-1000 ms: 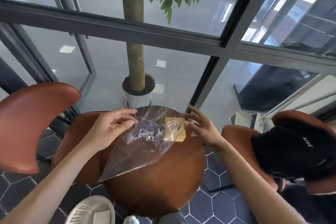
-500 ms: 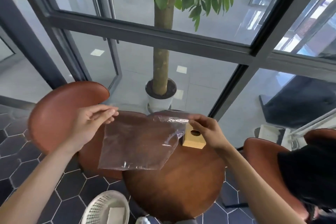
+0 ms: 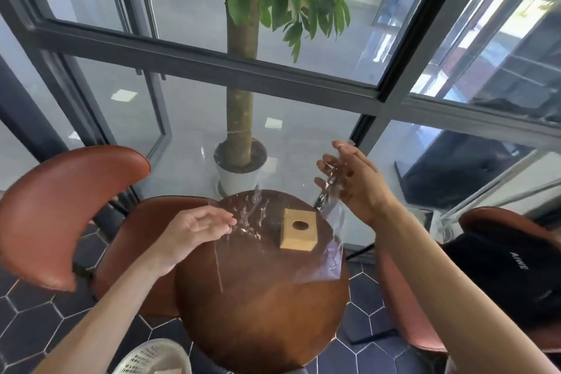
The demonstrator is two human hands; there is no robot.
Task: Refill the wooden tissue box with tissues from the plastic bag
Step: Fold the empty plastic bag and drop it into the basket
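The right hand point(image 3: 353, 181) is raised above the far right edge of the round wooden worktop point(image 3: 261, 313), its fingers pinching one crumpled edge of the clear plastic bag point(image 3: 273, 240), which hangs down from that grip and drapes over the worktop. The left hand point(image 3: 197, 228) sits lower, near the far left edge, with fingers extended toward the opposite side of the film; whether it actually pinches the plastic or only touches it cannot be told, the sheet being so transparent. Held apart like this, the bag seems to be getting spread open so its contents can be reached, though no tissues are visible inside it. The wooden tissue box point(image 3: 299, 233) stands on the far half of the worktop, under or behind the stretched film, its round opening facing up, ready to be filled. Brown chairs point(image 3: 66, 209) flank the worktop, a white basket point(image 3: 151, 357) stands on the tiled floor below, and a potted tree point(image 3: 241, 161) rises beyond the glass.
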